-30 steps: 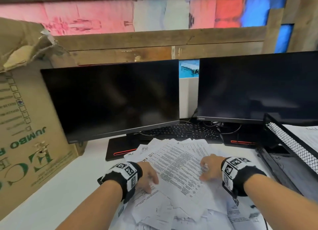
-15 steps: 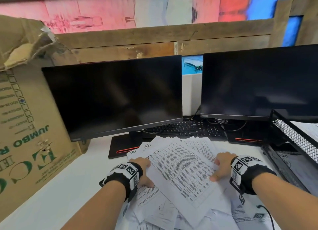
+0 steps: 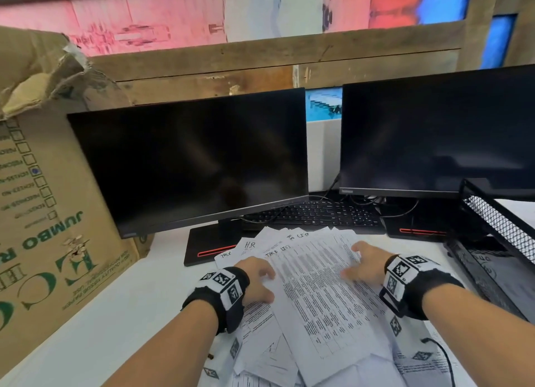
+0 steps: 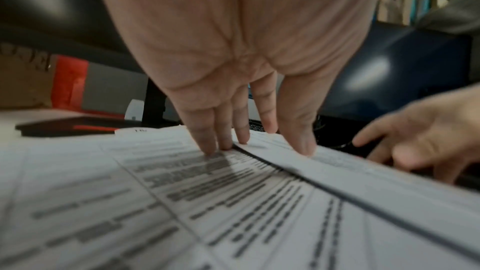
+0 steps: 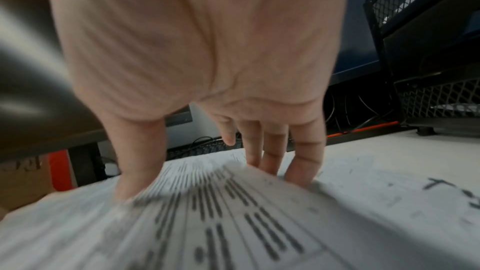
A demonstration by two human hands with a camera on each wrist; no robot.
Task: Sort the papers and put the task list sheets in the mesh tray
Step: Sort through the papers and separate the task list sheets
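Both hands lie flat with loose fingers, left hand (image 3: 256,279) and right hand (image 3: 365,263) pressing opposite sides of the fanned papers (image 3: 315,294) on the desk (image 3: 121,323), mesh tray (image 3: 498,221) just right.

White papers (image 3: 324,299) with black printed text in rows and table grids, some with black handwriting. Black wristbands (image 3: 220,294) with black-and-white square marker patterns. Black mesh tray (image 3: 503,227), diamond mesh. Black monitors (image 3: 188,161), stands with a red stripe. Black keyboard (image 3: 318,213). Brown cardboard box (image 3: 52,213), green lettering. White desk (image 3: 101,328).
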